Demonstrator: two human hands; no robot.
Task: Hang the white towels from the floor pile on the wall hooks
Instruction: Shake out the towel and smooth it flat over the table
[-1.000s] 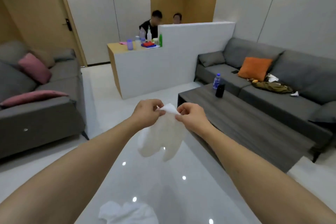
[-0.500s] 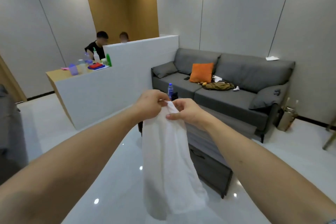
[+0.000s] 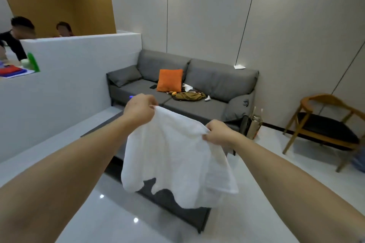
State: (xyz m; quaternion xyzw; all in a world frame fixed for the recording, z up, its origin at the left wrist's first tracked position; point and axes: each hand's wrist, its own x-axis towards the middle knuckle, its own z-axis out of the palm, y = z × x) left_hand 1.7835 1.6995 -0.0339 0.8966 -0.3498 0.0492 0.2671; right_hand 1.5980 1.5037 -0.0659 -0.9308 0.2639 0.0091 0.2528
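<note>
Both hands have drawn apart since half a second ago, when they pinched the white towel (image 3: pixel 173 156) almost knuckle to knuckle, and the view has swung rightward so the grey sofa (image 3: pixel 197 92) now sits straight beyond the fingers. Each hand is closed on cloth: the left hand (image 3: pixel 139 107) bunches one end of the top edge inside curled fingers, and the right hand (image 3: pixel 217 132), a little lower and nearer, pinches the other end. Between the two grips the edge runs taut and slanted, and the rest hangs loose below the fingers, clear of the glossy white floor (image 3: pixel 110 219). Spreading the edge this way looks meant to open the towel out flat before it goes over a hook; no hook shows here, so that step is not yet done. The fabric is soft terry, thick enough to fall in rounded folds, its bottom hem wavy against the dark low table (image 3: pixel 177 217) behind it. Beyond the fingers an orange cushion (image 3: pixel 170 80) rests on the sofa, and far right of the right hand stands a wooden chair (image 3: pixel 324 124) with a curved back.
</note>
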